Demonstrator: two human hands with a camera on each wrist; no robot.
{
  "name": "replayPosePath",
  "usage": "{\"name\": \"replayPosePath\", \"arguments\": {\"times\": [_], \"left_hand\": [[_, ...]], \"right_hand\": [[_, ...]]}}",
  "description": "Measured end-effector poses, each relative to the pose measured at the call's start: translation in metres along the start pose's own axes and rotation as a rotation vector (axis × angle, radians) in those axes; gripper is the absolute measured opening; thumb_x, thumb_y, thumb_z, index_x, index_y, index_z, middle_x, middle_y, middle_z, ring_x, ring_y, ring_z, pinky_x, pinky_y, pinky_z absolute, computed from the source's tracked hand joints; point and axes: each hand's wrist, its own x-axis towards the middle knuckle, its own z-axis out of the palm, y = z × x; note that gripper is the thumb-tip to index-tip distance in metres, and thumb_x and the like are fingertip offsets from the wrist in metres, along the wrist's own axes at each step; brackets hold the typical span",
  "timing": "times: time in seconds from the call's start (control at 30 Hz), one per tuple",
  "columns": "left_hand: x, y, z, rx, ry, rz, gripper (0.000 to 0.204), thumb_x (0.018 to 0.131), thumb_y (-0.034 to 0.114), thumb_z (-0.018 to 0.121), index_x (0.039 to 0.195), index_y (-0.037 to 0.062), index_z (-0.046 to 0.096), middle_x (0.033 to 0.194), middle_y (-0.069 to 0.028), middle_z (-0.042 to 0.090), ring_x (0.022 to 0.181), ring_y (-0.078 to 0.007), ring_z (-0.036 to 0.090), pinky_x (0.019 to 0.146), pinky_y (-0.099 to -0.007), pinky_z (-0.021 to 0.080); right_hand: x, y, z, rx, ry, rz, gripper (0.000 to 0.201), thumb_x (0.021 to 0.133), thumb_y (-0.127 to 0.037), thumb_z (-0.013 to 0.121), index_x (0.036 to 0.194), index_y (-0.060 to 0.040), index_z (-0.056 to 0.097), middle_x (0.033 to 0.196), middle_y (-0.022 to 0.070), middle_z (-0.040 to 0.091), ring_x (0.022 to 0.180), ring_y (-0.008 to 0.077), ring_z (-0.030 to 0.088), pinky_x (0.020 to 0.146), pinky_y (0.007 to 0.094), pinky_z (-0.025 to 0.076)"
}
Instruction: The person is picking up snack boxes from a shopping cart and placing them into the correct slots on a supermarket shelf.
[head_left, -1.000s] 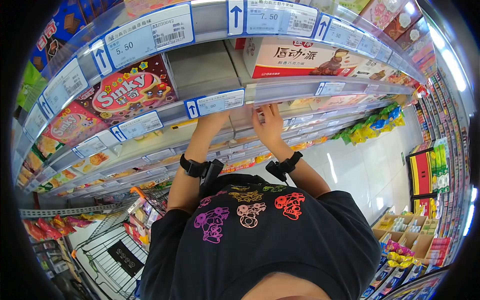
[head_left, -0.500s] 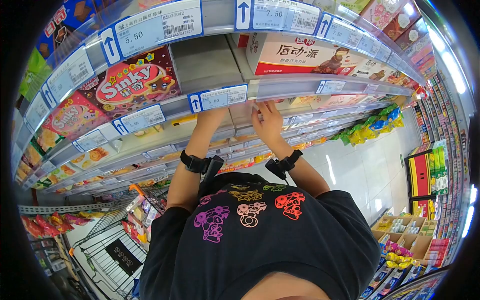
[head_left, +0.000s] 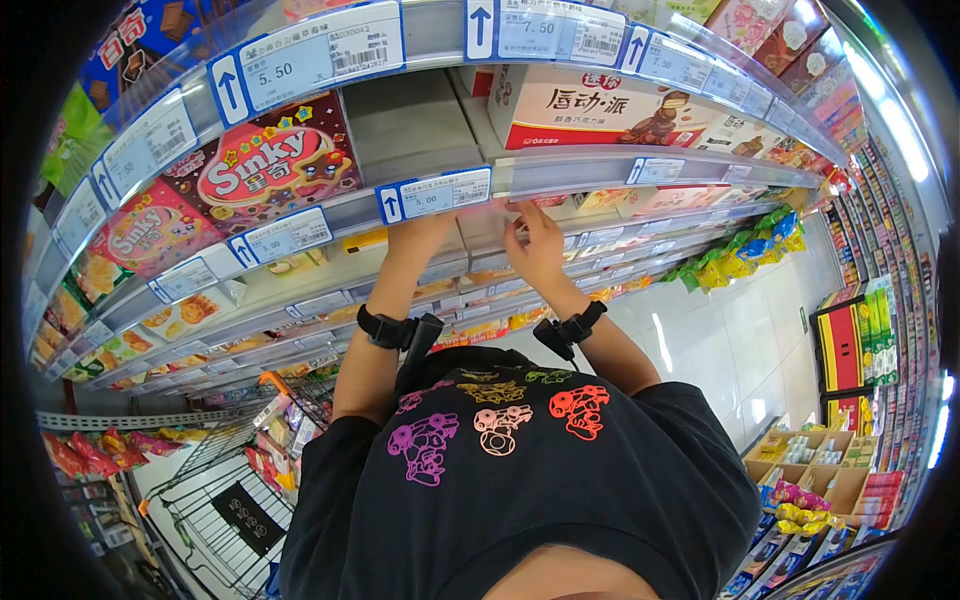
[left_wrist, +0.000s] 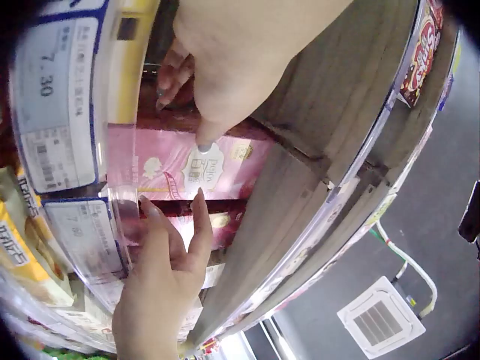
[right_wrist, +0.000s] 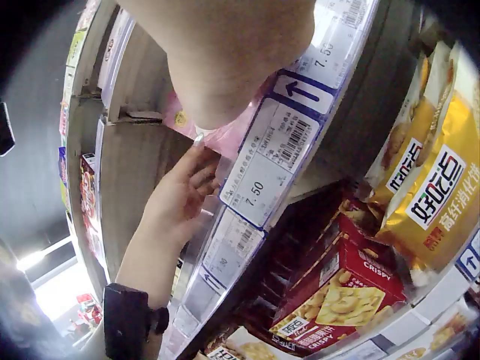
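Left-wrist view, centre: pink box [left_wrist: 176,169] is pressed by thumb of left hand [left_wrist: 232,67], finger pinch cannot be told | right hand [left_wrist: 159,289]: fingers are spread | box should be guided level, uncrushed

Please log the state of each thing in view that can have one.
Pink box: on a shelf, between the hands; seal not visible
Left hand: thumb resting on the pink box
Right hand: fingertips at the pink box's edge, contact unclear
Dark Sinky box: upright, front facing out
White-and-red box: upright
Shopping cart: partly filled
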Motion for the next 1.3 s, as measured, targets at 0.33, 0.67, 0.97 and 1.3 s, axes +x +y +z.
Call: {"name": "replayPosePath", "arguments": {"times": [0.33, 0.67, 0.97, 1.3], "left_hand": [[-0.018, -0.044, -0.016, 0.383, -0.032, 0.129, 0.031, 0.084, 0.025, 0.053, 0.112, 0.0123, 0.057, 0.113, -0.0134, 0.055, 0.105, -0.0321, 0.052, 0.089, -0.0415, 0.041], [-0.032, -0.031, -0.028, 0.422, -0.229, 0.072, 0.036, 0.084, 0.028, 0.047, 0.113, 0.009, 0.055, 0.119, -0.0146, 0.054, 0.111, -0.0343, 0.049, 0.093, -0.0484, 0.036], [-0.034, -0.014, -0.031, 0.535, -0.368, -0.04, 0.048, 0.083, 0.031, 0.046, 0.125, 0.0076, 0.047, 0.131, -0.0106, 0.045, 0.122, -0.0297, 0.041, 0.101, -0.0495, 0.028], [-0.039, -0.012, -0.035, 0.497, -0.37, -0.088, 0.055, 0.083, 0.036, 0.048, 0.13, 0.0088, 0.042, 0.136, -0.0101, 0.04, 0.127, -0.0305, 0.034, 0.105, -0.0484, 0.022]], "right_hand": [[0.011, -0.039, 0.011, 0.056, -0.093, -0.357, 0.029, 0.068, 0.0, 0.059, 0.097, -0.0049, 0.06, 0.097, 0.0094, 0.06, 0.09, 0.0282, 0.056, 0.08, 0.0382, 0.045], [0.015, -0.052, 0.032, -0.069, -0.252, -0.36, 0.042, 0.069, -0.017, 0.063, 0.108, -0.0026, 0.056, 0.11, 0.0101, 0.055, 0.1, 0.0273, 0.049, 0.084, 0.0391, 0.042], [0.018, -0.043, 0.022, -0.03, -0.182, -0.317, 0.036, 0.069, -0.015, 0.063, 0.103, -0.003, 0.057, 0.104, 0.0103, 0.057, 0.097, 0.0284, 0.051, 0.085, 0.0405, 0.041], [0.017, -0.028, 0.008, 0.028, -0.068, -0.278, 0.03, 0.071, -0.008, 0.061, 0.1, -0.0055, 0.06, 0.097, 0.0105, 0.061, 0.091, 0.0297, 0.055, 0.082, 0.04, 0.043]]}}
